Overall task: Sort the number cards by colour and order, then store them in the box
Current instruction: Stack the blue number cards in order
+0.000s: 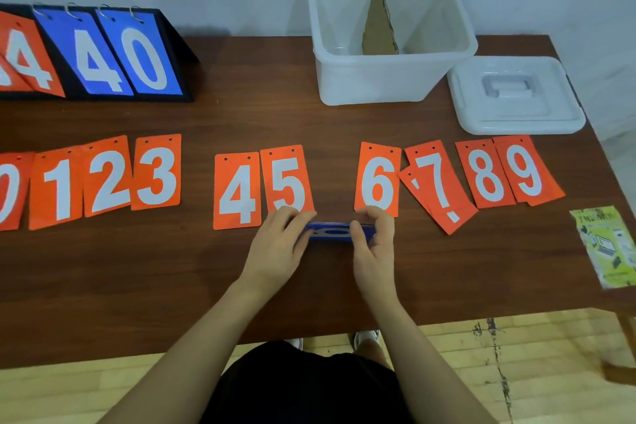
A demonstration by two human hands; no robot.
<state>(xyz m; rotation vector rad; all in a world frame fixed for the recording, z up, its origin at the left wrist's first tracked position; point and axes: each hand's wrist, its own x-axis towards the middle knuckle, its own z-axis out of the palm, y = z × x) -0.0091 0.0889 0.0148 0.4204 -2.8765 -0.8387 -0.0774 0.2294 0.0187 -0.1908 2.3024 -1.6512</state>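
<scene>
Both my hands, left [275, 244] and right [373, 244], are gripping the blue card stack [332, 232] just below the orange 5 card [287, 179] and 6 card [378, 179].

Sports hall, flip scoreboard [93, 52] on table [241, 121], lined wooden floor [481, 372]
</scene>
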